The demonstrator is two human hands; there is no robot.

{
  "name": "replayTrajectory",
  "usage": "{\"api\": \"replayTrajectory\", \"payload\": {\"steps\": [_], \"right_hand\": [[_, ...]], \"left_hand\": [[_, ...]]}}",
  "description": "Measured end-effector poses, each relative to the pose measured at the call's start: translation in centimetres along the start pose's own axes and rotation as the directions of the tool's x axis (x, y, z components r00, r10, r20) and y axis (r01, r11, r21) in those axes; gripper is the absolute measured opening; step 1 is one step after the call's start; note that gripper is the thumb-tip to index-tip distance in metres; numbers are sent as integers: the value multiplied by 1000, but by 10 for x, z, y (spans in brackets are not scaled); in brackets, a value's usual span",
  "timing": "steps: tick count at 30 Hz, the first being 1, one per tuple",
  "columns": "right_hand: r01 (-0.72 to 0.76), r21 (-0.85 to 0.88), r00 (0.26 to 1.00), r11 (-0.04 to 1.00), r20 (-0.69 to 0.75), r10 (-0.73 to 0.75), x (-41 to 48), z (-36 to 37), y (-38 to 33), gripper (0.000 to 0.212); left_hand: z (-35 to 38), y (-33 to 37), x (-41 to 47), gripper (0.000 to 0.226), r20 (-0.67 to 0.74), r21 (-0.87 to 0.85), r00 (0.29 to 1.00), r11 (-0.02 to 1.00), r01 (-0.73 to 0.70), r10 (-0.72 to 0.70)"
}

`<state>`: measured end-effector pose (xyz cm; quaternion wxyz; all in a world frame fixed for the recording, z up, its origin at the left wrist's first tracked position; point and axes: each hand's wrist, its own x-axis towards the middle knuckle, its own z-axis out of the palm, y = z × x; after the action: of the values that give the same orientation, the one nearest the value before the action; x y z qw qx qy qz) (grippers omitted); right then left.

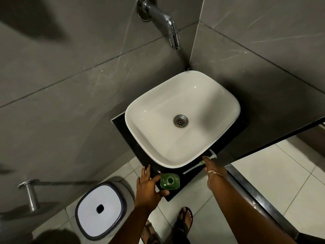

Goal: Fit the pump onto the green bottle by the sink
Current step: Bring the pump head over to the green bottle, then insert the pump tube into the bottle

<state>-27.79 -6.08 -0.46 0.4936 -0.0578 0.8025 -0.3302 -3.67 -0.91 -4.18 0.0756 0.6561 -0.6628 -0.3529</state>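
The green bottle (169,181) stands upright with its neck uncovered on the front corner of the black counter (175,195), just in front of the white sink (153,110). My left hand (149,185) is spread beside it, with forefinger and thumb on either side of the bottle's left face. The pump (191,169) lies flat on the counter along the sink's front right edge: a white tube, a green collar and a white head. My right hand (211,167) lies over the collar end, and its fingers hide the grip.
A chrome tap (168,23) juts from the grey tiled wall above the sink. A white-lidded bin (100,207) stands on the floor to the left, beside a metal wall fitting (29,192). My sandalled feet (182,221) are below the counter. A dark wall edge runs along the right.
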Motion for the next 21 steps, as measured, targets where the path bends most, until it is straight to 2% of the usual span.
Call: {"api": "replayTrajectory", "payload": {"steps": [3,6,8,12,15,17,21], "right_hand": [[296,41,949,954,-127,-289,-53,-24,10,43],[541,3,841,841,-33,-540,-108,-32,20,44],[636,-18,772,772,-6,-636,-128,-22,24,43],[814,-139,569,564,1,-822,-139,6,32,25],[864,-231,465,448,21,-885,-124,19,46,40],[866,-264,455,426,61,-888,-114,22,58,42],[836,-309,505,454,109,-856,-104,29,75,44]], "left_hand": [[2,-5,2,70,-5,20,1000,999,-27,27],[2,-8,2,69,0,5,999,999,-42,42],[1,-9,2,69,-5,13,998,998,-57,57],[2,-9,1,69,-9,66,998,996,-58,59],[3,-10,2,71,-2,89,999,995,-48,48],[3,-11,4,72,6,106,999,993,-48,48],[5,-13,5,73,5,156,998,986,-56,56]]}}
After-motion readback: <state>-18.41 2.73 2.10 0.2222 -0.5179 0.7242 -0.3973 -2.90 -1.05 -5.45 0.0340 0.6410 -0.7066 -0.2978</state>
